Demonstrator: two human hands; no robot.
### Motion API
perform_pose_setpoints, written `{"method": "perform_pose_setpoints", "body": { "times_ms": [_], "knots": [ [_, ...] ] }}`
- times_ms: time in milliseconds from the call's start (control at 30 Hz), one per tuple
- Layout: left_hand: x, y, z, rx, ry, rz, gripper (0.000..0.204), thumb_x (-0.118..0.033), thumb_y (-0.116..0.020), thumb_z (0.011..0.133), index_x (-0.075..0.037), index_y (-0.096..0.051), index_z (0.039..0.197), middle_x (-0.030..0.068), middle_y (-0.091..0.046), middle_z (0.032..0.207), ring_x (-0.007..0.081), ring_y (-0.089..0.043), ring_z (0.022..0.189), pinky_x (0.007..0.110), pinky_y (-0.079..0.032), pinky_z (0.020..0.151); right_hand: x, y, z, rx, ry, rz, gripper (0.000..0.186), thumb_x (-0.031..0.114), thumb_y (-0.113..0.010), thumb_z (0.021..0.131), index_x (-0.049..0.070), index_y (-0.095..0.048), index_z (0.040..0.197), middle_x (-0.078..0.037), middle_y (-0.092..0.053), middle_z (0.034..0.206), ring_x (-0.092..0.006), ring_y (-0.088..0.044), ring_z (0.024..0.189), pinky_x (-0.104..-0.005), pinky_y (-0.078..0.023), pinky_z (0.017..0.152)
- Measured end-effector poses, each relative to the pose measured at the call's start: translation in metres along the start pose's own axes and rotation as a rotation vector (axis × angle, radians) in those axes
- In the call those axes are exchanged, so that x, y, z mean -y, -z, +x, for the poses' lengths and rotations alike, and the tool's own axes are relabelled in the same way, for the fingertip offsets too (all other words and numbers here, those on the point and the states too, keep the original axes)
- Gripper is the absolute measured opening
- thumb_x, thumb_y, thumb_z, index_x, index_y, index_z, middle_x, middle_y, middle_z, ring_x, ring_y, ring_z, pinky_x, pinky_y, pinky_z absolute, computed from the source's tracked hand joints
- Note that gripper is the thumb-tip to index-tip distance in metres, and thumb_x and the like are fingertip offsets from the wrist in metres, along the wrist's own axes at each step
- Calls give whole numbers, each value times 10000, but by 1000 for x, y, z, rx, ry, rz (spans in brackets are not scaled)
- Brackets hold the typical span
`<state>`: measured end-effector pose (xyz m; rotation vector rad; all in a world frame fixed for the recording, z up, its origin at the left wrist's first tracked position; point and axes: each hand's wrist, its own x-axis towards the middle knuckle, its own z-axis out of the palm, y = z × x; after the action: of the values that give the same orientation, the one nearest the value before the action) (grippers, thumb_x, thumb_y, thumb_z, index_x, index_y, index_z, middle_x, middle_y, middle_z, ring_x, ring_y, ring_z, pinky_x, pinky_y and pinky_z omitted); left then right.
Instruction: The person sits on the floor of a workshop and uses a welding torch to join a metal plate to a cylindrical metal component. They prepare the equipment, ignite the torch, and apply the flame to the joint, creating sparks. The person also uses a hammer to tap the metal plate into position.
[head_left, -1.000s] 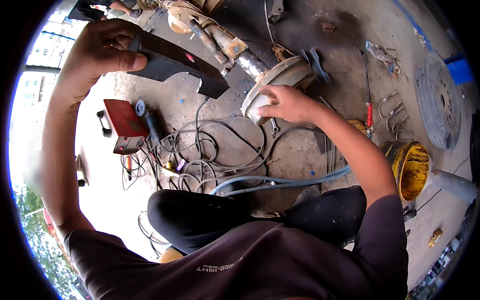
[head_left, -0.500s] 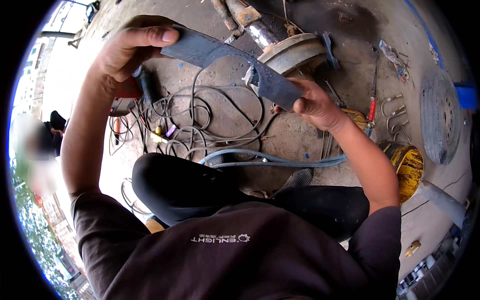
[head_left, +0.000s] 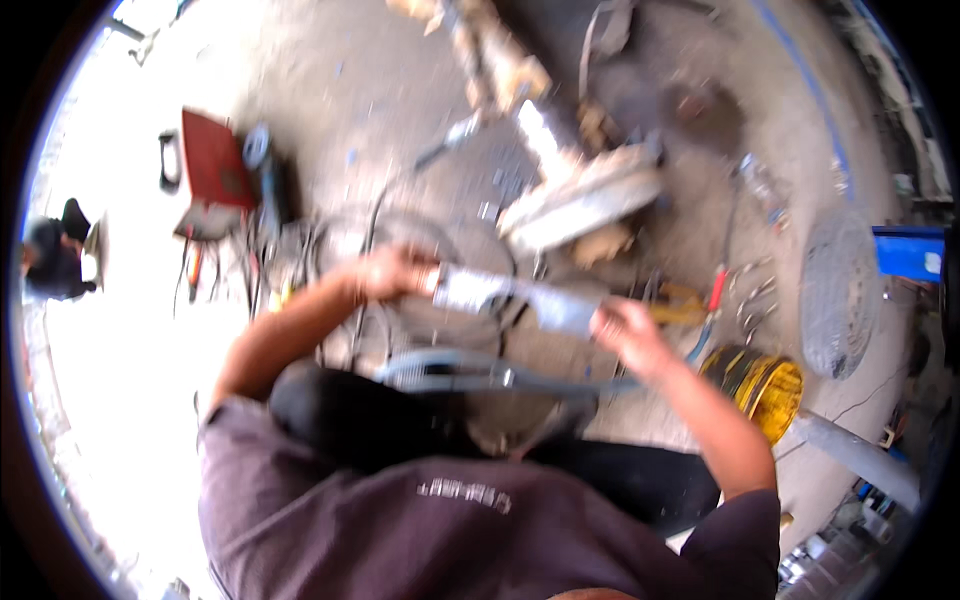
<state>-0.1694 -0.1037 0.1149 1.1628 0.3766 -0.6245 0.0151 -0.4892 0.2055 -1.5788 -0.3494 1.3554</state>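
Note:
A flat metal plate (head_left: 562, 308) with a curved notch cut in one long edge is held level between my two hands above my lap. My left hand (head_left: 398, 274) is closed on its left end. On the right end, my right hand (head_left: 634, 338) grips with thumb and fingers. Motion smears the plate and both hands, so its edges are not sharp. Beyond it on the floor lies a metal axle with a round drum (head_left: 585, 200), apart from the plate.
At the left stand a red box-shaped machine (head_left: 222, 178) and a dark blue cylindrical object (head_left: 266, 185). Cables and a bluish hose (head_left: 450, 372) cross the floor ahead. A yellow-black bucket (head_left: 774, 402), a tyre (head_left: 840, 295) and a blue box (head_left: 908, 250) are on the right. Another person (head_left: 58, 250) is far left.
Both hands have brought the plate down and closer to my lap, and it now tilts less. My view has shifted, showing more of the red machine. Both hands keep their hold.

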Motion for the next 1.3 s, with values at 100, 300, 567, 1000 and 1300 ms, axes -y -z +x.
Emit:
{"method": "perform_pose_setpoints", "body": {
  "times_ms": [100,300,567,1000,1300],
  "knots": [
    [10,18,4,74,-120,122,801,-311,-871,817,90,-525,1417,200,-646,1335,292,-612,1217,411,-495,1049,14,-6,4,-12,125,8,370,324,-698,998,25,-664,1214,1,-674,1052,-102,-597,963,-301,-525,864],
    [-32,16,2,107,-266,-62,634,-324,-808,886,74,-601,1334,155,-692,1233,252,-640,1151,375,-515,1020,-7,37,65,150,88,118,501,425,-733,952,37,-652,1259,41,-629,1052,-57,-568,921,-238,-498,872],
    [-190,-22,-30,-136,-367,-210,535,-228,-776,916,142,-616,1269,137,-704,1104,236,-655,1012,353,-525,931,117,48,57,74,318,417,397,317,-695,990,19,-609,1237,-29,-633,1195,-124,-603,1118,-345,-515,1007],
    [-464,-187,-88,17,-483,-105,470,-157,-766,929,124,-608,1271,125,-687,1169,193,-637,1039,319,-497,951,356,89,-201,-329,558,465,460,307,-694,997,77,-508,1349,3,-620,1164,-104,-569,1086,-302,-473,1005],
    [-496,-349,-169,73,-296,-106,504,-209,-789,911,99,-641,1282,100,-679,1205,169,-600,1082,288,-445,965,356,65,-385,-524,314,330,906,417,-653,1012,-55,-142,1593,-100,-537,1358,-160,-478,1294,-300,-372,1096]
  ]
}}
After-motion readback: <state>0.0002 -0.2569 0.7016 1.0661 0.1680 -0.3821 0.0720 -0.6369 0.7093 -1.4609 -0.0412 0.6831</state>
